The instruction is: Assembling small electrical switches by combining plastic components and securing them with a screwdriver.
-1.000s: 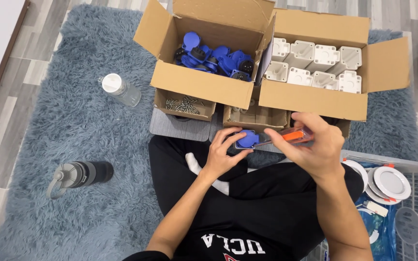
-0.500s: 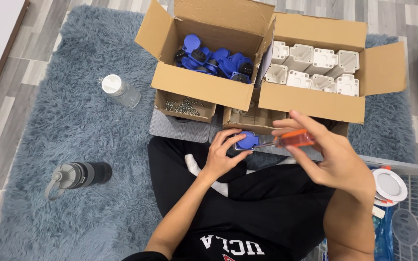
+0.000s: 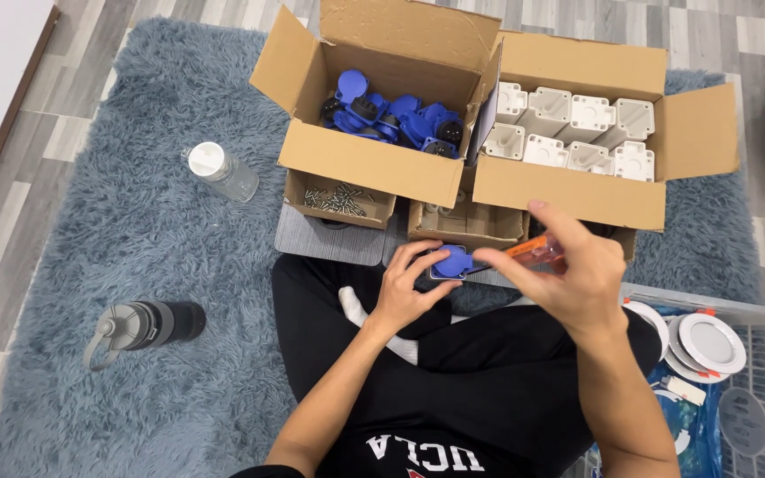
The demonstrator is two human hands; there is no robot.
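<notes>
My left hand point(image 3: 407, 285) grips a small blue socket part point(image 3: 451, 263) above my lap. My right hand point(image 3: 568, 270) holds an orange-handled screwdriver point(image 3: 533, 252) whose tip points left at the blue part. In front of my knees stand two open cardboard boxes: the left box point(image 3: 374, 164) holds several blue socket parts point(image 3: 396, 119), the right box point(image 3: 568, 190) holds several white plastic housings point(image 3: 573, 133). A small low box of screws point(image 3: 338, 199) sits under the left box's front.
A clear bottle with a white cap point(image 3: 221, 172) and a dark grey bottle point(image 3: 143, 326) lie on the blue shaggy rug point(image 3: 135, 248). A clear plastic crate point(image 3: 754, 389) with round white fittings sits at my right. Another small cardboard box point(image 3: 467, 223) stands between the big boxes.
My right hand has turned on the screwdriver, fingers now spread over the handle. The view has shifted slightly. My left hand keeps the blue part in the same place.
</notes>
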